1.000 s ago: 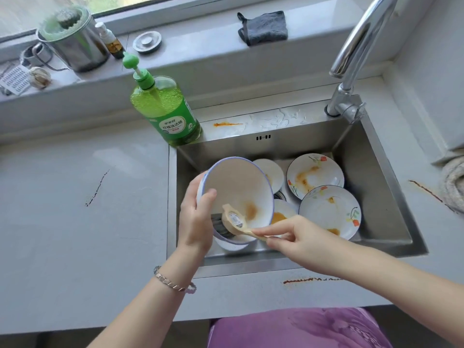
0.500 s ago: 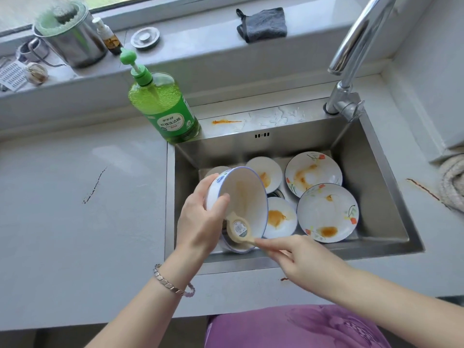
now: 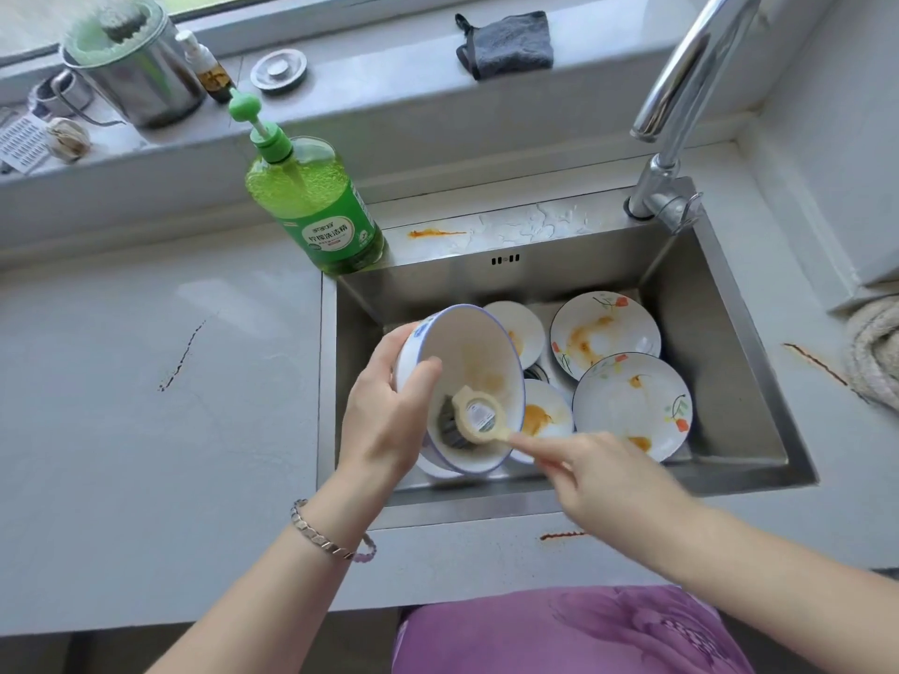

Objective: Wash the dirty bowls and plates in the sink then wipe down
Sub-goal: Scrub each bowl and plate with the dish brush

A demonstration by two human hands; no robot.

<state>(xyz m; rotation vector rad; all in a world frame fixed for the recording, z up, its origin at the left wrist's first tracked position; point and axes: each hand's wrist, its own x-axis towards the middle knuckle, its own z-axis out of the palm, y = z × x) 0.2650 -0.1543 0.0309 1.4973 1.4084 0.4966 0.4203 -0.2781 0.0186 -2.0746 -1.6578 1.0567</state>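
Note:
My left hand (image 3: 389, 411) grips the rim of a white bowl with a blue edge (image 3: 479, 352), tilted on its side over the steel sink (image 3: 720, 381). An orange smear shows inside the bowl. My right hand (image 3: 598, 474) holds the handle of a cream scrub brush (image 3: 479, 415), whose dark bristled head presses into the bowl's lower inside. Beneath and behind lie several stained white dishes: two flowered plates (image 3: 603, 333) (image 3: 632, 406) and two small saucers (image 3: 520, 328) (image 3: 545, 415) with orange sauce.
A green dish soap pump bottle (image 3: 321, 211) stands at the sink's back left corner. The faucet (image 3: 681, 104) rises at the back right. A grey cloth (image 3: 506, 43) lies on the windowsill with a steel pot (image 3: 136, 65). Brown sauce streaks (image 3: 182, 357) mark the counter.
The bowl has turned more on edge and lifted slightly in my left hand. The brush head has slid down to the bowl's lower inside.

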